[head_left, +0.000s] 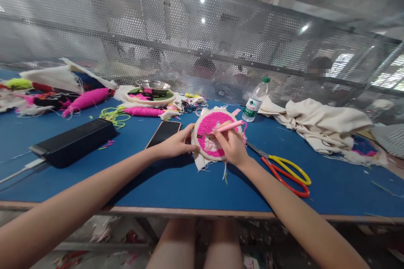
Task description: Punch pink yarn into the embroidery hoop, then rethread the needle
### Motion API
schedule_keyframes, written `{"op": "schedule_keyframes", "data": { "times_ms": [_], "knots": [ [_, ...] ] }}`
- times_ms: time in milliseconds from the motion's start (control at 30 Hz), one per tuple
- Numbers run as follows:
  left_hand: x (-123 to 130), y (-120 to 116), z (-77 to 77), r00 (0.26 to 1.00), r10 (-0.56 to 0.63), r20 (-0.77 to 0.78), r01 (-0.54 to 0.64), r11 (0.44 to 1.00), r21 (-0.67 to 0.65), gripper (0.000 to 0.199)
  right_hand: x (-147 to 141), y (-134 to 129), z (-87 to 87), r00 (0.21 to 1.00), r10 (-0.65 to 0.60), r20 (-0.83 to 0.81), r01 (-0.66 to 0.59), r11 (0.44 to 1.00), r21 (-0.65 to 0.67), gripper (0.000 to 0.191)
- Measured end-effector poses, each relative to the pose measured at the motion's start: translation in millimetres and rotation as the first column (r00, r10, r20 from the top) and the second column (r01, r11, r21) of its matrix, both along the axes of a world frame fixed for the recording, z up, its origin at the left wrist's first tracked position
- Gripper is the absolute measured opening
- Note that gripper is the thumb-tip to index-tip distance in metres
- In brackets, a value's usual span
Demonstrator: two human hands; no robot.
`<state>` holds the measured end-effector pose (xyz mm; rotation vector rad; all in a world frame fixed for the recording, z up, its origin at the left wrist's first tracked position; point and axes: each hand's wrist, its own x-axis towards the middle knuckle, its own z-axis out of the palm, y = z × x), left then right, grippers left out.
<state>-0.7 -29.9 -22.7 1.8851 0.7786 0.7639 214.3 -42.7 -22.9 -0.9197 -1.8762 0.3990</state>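
A round hoop (206, 127) with bright pink looped yarn and a pale patch in its middle stands tilted over the blue table. Its left rim is gripped by my left hand (178, 142), thumb in front. My right hand (232, 145) is closed around a pink pen-like tool (231, 126), whose thin tip points left over the pale patch. Loose fabric edges and threads hang from the hoop's rim. Just left of the hoop lies a dark phone (164, 132), partly behind my left hand. To the right are scissors (284, 170) with yellow and red handles.
A black box with cables (75, 141) lies left. Behind are pink yarn (90, 98), green yarn (115, 115), another hoop (135, 96) and a metal bowl (153, 86). A water bottle (254, 101) and cream cloth (318, 119) stand right. A perforated metal screen (126, 33) rises behind.
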Motion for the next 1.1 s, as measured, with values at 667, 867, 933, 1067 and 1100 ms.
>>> {"op": "schedule_keyframes", "data": {
  "times_ms": [667, 867, 933, 1067, 1100],
  "knots": [
    [-1, -1, -1.1, 0.999, -0.015, 0.029, 0.014, 1.0, 0.016, 0.052, -2, -1, 2.7, 0.999, 0.043, 0.007, -0.043, 0.995, 0.086, 0.017],
    [2, -5, -0.2, 0.997, -0.029, 0.075, 0.03, 1.0, -0.009, 0.056, -6, 1, 11.1, 1.0, 0.028, -0.004, -0.027, 0.992, 0.126, 0.015],
    [3, -6, 1.1, 0.998, -0.016, 0.061, 0.016, 1.0, -0.013, 0.056, -6, 2, 11.5, 1.0, 0.013, 0.02, -0.015, 0.993, 0.12, 0.016],
    [4, -9, 4.8, 0.997, -0.021, 0.076, 0.019, 0.999, 0.027, 0.054, -8, 4, 7.2, 0.991, 0.019, 0.136, -0.035, 0.993, 0.114, 0.02],
    [4, -8, 5.3, 0.997, -0.021, 0.071, 0.018, 0.999, 0.036, 0.054, -9, 4, 5.6, 0.987, 0.016, 0.159, -0.034, 0.993, 0.111, 0.02]
  ]
}}
